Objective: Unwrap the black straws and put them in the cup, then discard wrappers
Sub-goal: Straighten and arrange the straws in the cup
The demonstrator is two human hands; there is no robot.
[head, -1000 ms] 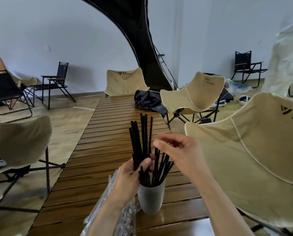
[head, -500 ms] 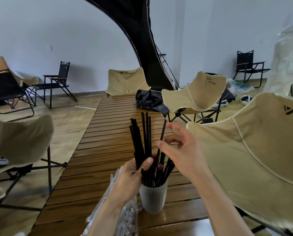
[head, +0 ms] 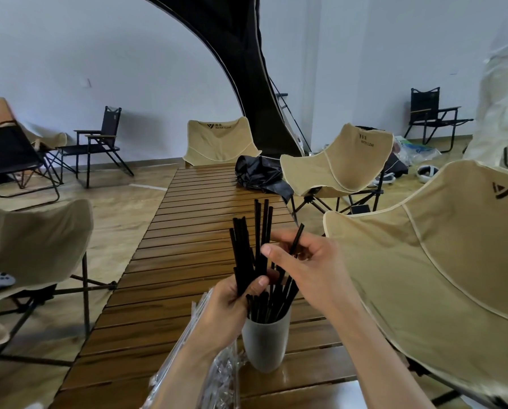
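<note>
**Both hands on black straws above the cup**

The left hand (head: 232, 305) grips a bundle of black straws (head: 248, 249) near their lower ends, thumb pressed across the front, so that the bundle stands nearly upright and fans out slightly at the top. The right hand (head: 308, 261) is just beside it, to the right and a little higher, and pinches a single straw (head: 296, 238) between its curled fingers; that straw tilts up and to the right, with its upper tip showing above the knuckles. The thumb of the right hand points left toward the bundle.

Directly below both hands stands a grey cup (head: 265, 340) on the slatted wooden table (head: 188, 261). More black straws (head: 279, 302) already sit in the cup, leaning against its rim and spreading to the right. Whether the pinched straw reaches down into the cup cannot be told, since the hand hides its lower part.

A heap of clear plastic wrappers (head: 217, 376) lies on the table just left of the cup, partly under the left forearm. Further along the table rests a crumpled black cloth (head: 258, 175). Beige camping chairs (head: 441, 261) stand around the table.
</note>
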